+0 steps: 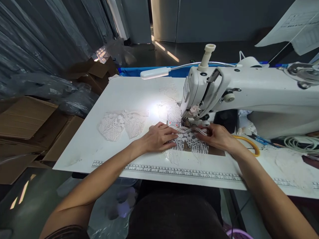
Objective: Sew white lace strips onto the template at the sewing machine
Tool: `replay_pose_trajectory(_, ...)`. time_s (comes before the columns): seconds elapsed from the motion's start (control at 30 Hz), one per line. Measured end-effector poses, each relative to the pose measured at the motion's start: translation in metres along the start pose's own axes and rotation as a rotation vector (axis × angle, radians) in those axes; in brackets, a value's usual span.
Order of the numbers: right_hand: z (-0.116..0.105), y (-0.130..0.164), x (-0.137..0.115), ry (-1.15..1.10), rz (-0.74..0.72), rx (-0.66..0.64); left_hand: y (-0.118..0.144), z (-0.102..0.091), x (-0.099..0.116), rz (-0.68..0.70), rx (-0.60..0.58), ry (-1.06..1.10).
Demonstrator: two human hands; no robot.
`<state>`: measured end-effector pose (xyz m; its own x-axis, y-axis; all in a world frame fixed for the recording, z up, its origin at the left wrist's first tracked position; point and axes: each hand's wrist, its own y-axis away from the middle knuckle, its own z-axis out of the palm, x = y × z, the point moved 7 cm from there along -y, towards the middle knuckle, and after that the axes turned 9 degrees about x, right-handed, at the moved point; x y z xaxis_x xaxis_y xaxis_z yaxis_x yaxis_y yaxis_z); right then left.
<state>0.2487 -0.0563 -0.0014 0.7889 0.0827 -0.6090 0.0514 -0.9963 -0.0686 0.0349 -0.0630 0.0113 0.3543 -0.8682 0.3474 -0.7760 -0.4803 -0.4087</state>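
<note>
A piece of white lace [190,138] with a scalloped top edge lies under the needle area of a white sewing machine [249,88]. My left hand [159,137] rests flat on its left side, fingers stretched out and slightly apart. At the right end of the lace edge, my right hand [218,136] has thumb and fingers closed on the fabric; some fingertips are hidden. More lace [174,114] extends behind the presser foot, whose exact contact with the fabric I cannot make out. Two joined lace pieces [112,126] lie left of my left hand.
A lamp [155,73] shines over the white table [87,146], which has a printed ruler [171,172] near its front edge. Right of my right hand lie a yellow ring-shaped item [250,144], blue-handled tools [265,141] and more lace [289,162]. Cardboard boxes [27,122] stand left.
</note>
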Motion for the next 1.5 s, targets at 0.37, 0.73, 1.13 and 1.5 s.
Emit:
replay_pose_trajectory(0.37,0.043,0.004,-0.056,-0.647,0.098,-0.178,0.016,-0.003,-0.016,-0.748,-0.008,0.594)
replay_pose_trajectory(0.73,0.034,0.013,-0.06,0.15,-0.537,0.077,0.019,-0.01,-0.028,-0.806,0.136,0.307)
replay_pose_trajectory(1.13,0.048,0.021,-0.057,0.129,-0.582,0.137,0.02,-0.019,-0.031,-0.883,0.036,0.344)
replay_pose_trajectory(1.5,0.045,0.029,-0.052,0.114,-0.569,0.18,0.021,-0.005,-0.024,-0.872,-0.051,0.482)
